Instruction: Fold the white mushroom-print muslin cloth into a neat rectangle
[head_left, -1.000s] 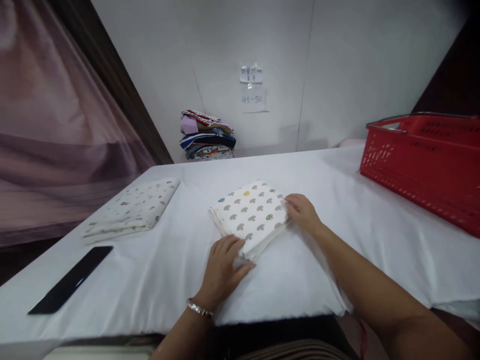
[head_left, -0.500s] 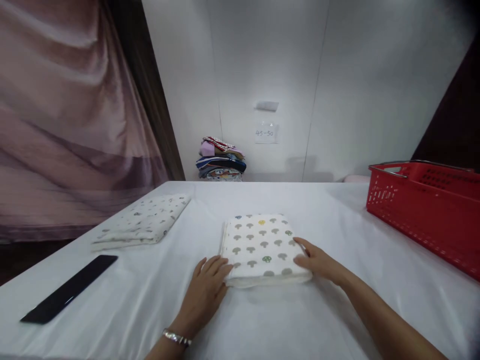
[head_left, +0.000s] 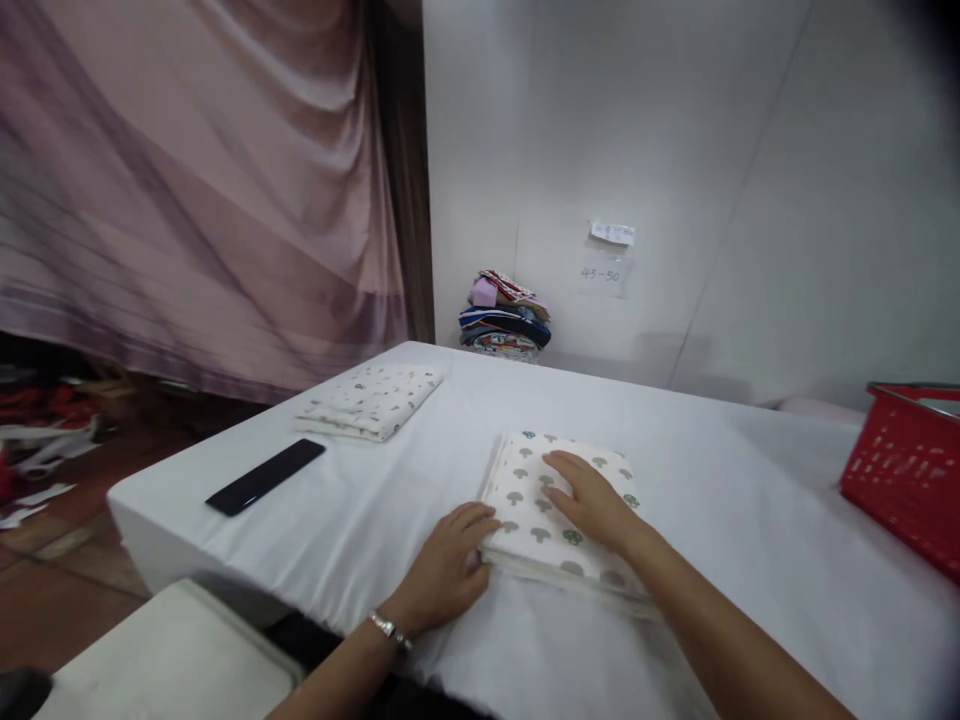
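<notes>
- Head view: the cloth with mushroom prints [head_left: 536,540] lies folded on the white desk [head_left: 720,520], a little right of centre in the lower half of the frame, its layered edge toward the person.
- The right hand [head_left: 592,500] has just moved from the cloth's right edge to over its top — fingers and thumb spread, nothing clenched. Whether the whole palm presses down cannot be told.
- The left hand [head_left: 446,570], with a bracelet [head_left: 390,630] at the wrist, has stayed at the cloth's left near corner, fingertips at the edge and thumb low beside it; I cannot tell whether it pinches the layers.
- For the work in hand, I judge that the right hand now bears on the face of the cloth rather than its side, while the left hand probably steadies the corner.
- The view has swung toward the left: the red basket [head_left: 904,480] is now cut off further at the right border, and more floor [head_left: 56,620] shows at lower left.
- Left of centre, another folded cloth [head_left: 371,402] lies beyond a black flat object [head_left: 266,477] — neither is touched.
</notes>
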